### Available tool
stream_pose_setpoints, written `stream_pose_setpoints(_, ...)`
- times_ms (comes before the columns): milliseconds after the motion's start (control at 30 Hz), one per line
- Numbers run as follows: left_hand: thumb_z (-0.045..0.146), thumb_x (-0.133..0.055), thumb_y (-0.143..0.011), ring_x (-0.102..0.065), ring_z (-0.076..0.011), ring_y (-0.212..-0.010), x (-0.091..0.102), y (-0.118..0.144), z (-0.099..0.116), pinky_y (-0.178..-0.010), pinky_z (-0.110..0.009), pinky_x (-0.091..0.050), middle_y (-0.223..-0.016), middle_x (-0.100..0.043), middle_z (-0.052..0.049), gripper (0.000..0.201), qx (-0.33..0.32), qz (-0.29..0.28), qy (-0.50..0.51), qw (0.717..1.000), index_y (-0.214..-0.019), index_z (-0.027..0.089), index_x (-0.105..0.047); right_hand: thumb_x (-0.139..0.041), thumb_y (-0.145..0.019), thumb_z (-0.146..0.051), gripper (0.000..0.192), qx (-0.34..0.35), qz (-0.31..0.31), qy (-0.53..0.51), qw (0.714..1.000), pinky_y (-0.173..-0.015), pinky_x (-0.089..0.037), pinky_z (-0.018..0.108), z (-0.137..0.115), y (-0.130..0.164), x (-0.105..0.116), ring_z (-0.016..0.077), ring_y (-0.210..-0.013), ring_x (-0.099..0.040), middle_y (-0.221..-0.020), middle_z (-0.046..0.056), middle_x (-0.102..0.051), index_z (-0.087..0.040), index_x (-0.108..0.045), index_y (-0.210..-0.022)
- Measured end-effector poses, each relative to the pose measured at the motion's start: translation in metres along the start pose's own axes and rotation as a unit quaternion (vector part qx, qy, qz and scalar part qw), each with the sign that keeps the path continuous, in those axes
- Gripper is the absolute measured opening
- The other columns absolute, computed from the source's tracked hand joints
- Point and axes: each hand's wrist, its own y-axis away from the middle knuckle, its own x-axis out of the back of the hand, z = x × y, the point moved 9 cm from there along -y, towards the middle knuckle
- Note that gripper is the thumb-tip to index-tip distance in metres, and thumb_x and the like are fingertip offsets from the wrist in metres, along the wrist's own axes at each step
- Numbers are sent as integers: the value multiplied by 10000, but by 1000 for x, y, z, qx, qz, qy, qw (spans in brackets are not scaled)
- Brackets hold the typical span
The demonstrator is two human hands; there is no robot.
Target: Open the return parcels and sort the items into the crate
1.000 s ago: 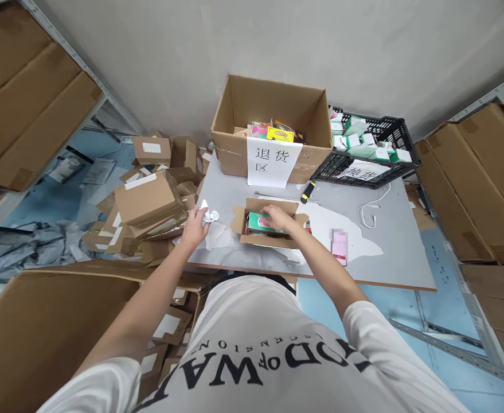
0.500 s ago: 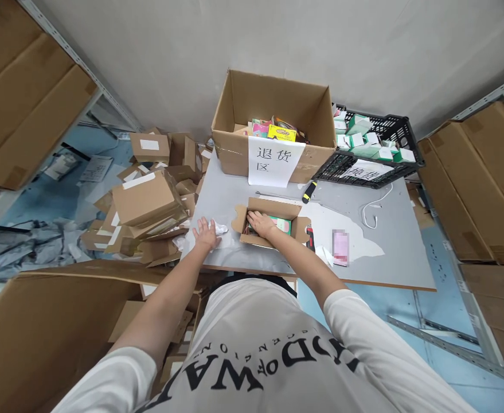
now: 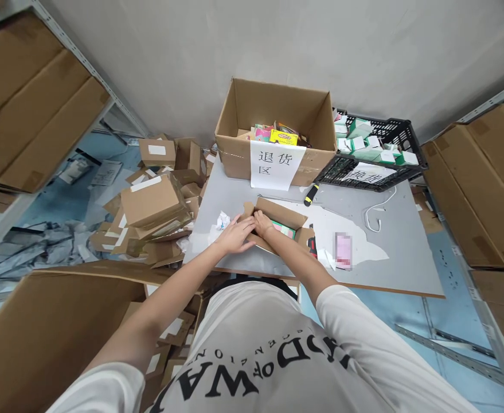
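A small open cardboard box [image 3: 289, 213] sits near the table's front edge, turned slightly. My left hand [image 3: 237, 234] rests against its left end, fingers stretched out and thumb apart. Inside the box's left part is my right hand [image 3: 264, 222], its fingers bent downward and closed; what they grip is hidden. A green and pink carton [image 3: 283, 229] shows in the box beside my right wrist. Crumpled white paper [image 3: 223, 220] lies to the left of my left hand.
Behind stands a big cardboard box [image 3: 234, 163] of colourful packets, beside a black crate [image 3: 400, 135] of green-white cartons. A yellow-black tool [image 3: 311, 195], a red-black tool [image 3: 312, 245], a white cable [image 3: 374, 212] and a pink item [image 3: 343, 250] lie on the table [image 3: 406, 252]. Cardboard boxes [image 3: 151, 201] pile up left.
My left hand has moved right from the tabletop onto the box's left end. My right hand's fingers have gone from stretched to bent, and the box has turned slightly. The view has shifted a little.
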Motion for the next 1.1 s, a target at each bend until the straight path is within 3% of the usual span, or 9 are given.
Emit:
stream_pose_setpoints(133,618,-598,-720,-444,-330,-1266,-18,-2,-2,-1111,-587,-82,-1281,-559,-202,720,6,-77,-50,996,-1245,129,-539,-504,-842,-176,294,-13,2,-2,1000,-890,-385,385,6,10,5,284,-1055,-461,-1117,200,-559,-75,-580,-1108)
stream_pose_setpoints(233,484,-665,-718,-446,-312,-1259,-29,-2,3,-1103,-585,-85,-1226,-602,-174,540,-33,-99,-76,992,-1144,157,-611,-574,-798,-190,312,-14,4,-3,1000,-890,-376,383,8,23,9,281,-1047,-455,-1104,190,-550,-83,-576,-1091)
stream_pose_setpoints(333,210,-556,-831,-498,-247,-1202,-36,-7,6,-1090,-575,-133,-1071,-680,-116,212,-44,-78,-90,992,-1013,190,-663,-554,-812,-180,288,-13,-1,0,1000,-889,-370,386,8,33,9,280,-1044,-455,-1100,185,-544,-89,-574,-1085)
stream_pose_setpoints(400,112,-485,-855,-544,-225,-1126,-41,-10,8,-1081,-573,-157,-938,-707,-87,220,-44,-62,-95,993,-905,194,-683,-511,-842,-173,255,-12,-3,0,1000,-892,-368,389,8,39,8,279,-1049,-455,-1104,184,-542,-96,-578,-1076)
stream_pose_setpoints(533,112,-504,-855,-564,-232,-1053,-50,-12,17,-1056,-576,-203,-871,-708,-78,199,-59,-48,-104,992,-862,181,-690,-440,-888,-178,247,-11,-9,-6,1000,-917,-372,390,8,47,7,276,-1077,-452,-1115,179,-537,-103,-578,-1078)
stream_pose_setpoints(733,108,-495,-866,-571,-228,-978,-54,-13,20,-1005,-554,-258,-801,-699,-74,215,-47,-38,-122,991,-827,182,-693,-555,-843,-253,358,-34,-53,-27,998,-870,-444,370,15,53,6,281,-1086,-465,-1236,192,-448,-119,-521,-1173)
stream_pose_setpoints(967,111,-446,-889,-581,-216,-895,-53,-19,24,-963,-521,-289,-741,-692,-80,260,-42,-10,-151,988,-889,173,-699,-599,-825,-276,420,-15,-54,-71,996,-904,-417,383,25,58,29,293,-1085,-478,-1148,190,-508,-116,-494,-1199)
stream_pose_setpoints(1100,84,-447,-864,-583,-224,-880,-49,-18,25,-972,-519,-285,-756,-689,-94,259,-45,-6,-178,983,-838,148,-697,-627,-765,-160,459,7,-9,-87,996,-911,-396,370,48,70,49,277,-1053,-490,-1134,169,-523,-102,-488,-1199)
